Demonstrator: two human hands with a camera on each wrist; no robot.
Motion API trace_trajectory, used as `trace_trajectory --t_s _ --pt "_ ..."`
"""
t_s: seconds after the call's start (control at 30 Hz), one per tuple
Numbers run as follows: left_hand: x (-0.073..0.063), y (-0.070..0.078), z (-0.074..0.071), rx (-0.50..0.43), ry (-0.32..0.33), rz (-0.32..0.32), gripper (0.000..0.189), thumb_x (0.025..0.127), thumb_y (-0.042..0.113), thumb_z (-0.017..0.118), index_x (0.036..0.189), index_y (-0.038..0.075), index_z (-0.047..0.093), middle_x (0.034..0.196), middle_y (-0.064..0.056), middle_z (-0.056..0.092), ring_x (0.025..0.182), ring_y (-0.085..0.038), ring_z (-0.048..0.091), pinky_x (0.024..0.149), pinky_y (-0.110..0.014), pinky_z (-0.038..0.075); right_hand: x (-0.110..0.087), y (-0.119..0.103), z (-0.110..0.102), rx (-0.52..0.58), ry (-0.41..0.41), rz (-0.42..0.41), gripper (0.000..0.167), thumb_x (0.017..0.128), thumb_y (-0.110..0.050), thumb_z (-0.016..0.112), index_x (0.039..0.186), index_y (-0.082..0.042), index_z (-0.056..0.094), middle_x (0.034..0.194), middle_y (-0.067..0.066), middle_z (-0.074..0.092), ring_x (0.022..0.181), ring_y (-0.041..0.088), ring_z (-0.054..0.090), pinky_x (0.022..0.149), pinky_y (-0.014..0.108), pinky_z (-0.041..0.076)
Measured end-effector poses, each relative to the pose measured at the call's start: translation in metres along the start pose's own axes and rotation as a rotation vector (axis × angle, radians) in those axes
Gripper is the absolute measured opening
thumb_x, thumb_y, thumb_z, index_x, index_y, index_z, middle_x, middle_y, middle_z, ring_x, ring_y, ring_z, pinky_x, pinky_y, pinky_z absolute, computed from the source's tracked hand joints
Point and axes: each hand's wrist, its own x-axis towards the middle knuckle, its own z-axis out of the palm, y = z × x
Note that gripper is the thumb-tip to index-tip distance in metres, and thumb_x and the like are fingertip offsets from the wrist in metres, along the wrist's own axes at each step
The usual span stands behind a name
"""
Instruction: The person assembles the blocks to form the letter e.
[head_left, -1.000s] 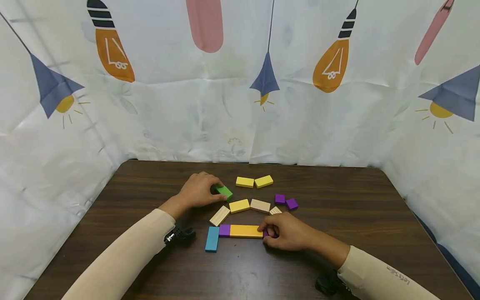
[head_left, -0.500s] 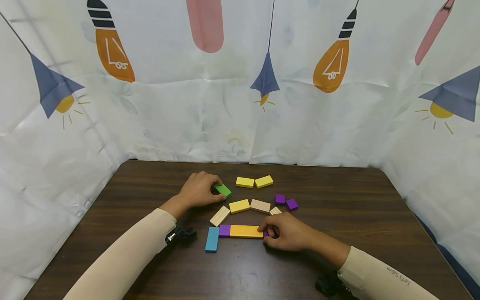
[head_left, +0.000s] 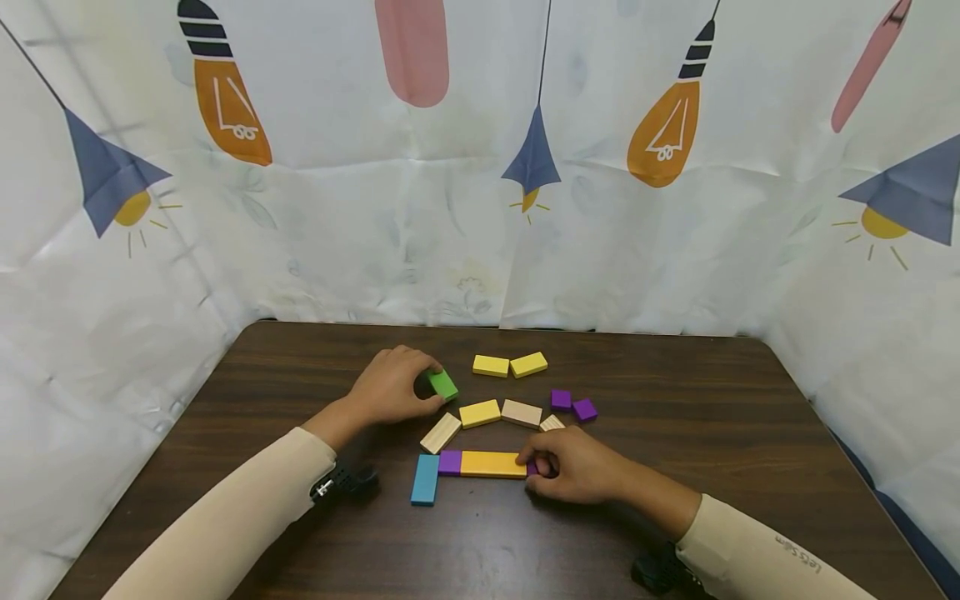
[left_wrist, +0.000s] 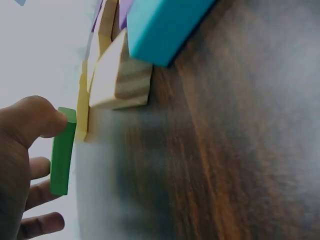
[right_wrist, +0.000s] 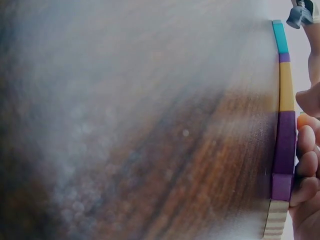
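Green rectangular block (head_left: 443, 385), pinched in the person's left hand (head_left: 392, 388) near a yellow rectangular block (head_left: 480, 414).

It is just behind a pale wooden block (head_left: 441, 433). The right hand (head_left: 579, 467), fingers curled, is at the right end of a long orange-yellow block (head_left: 491, 465), by a partly hidden purple block (right_wrist: 284, 142); whether it grips that cannot be told. A flat blue rectangular block (head_left: 424, 480) lies farther left on the dark brown table (head_left: 360, 550).
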Motion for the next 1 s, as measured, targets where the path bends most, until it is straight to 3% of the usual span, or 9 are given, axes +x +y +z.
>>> trace_trajectory --t_s 0.27,0.67,1.0 --pt "-0.018 0.011 -0.011 -0.026 0.056 0.087 0.044 0.082 0.042 0.082 0.116 0.014 0.075 0.114 -0.001 0.071 0.111 -0.029 0.061 0.096 -0.055 0.045 0.000 0.002 0.002 -0.007 0.005 0.006 0.023 0.088 -0.026 0.082 0.108 -0.018 0.073 0.078 -0.010 0.058 0.069 0.002 0.050 0.062 0.020 0.043" --pt "-0.042 0.033 -0.016 -0.040 0.072 0.136 0.042 0.081 0.043 0.082 0.113 0.017 0.075 0.114 0.002 0.070 0.112 -0.025 0.060 0.097 -0.055 0.044 0.000 0.002 0.002 -0.006 0.003 0.016 0.022 0.088 -0.026 0.083 0.107 -0.019 0.073 0.078 -0.012 0.057 0.070 0.002 0.051 0.063 0.021 0.045" --pt "-0.057 0.042 -0.015 -0.063 0.061 0.162 0.042 0.079 0.043 0.084 0.112 0.018 0.074 0.110 0.005 0.069 0.111 -0.022 0.060 0.100 -0.054 0.043 0.001 0.002 0.002 -0.013 0.011 0.005 0.022 0.088 -0.025 0.083 0.107 -0.018 0.073 0.079 -0.012 0.057 0.070 0.002 0.052 0.064 0.021 0.045"
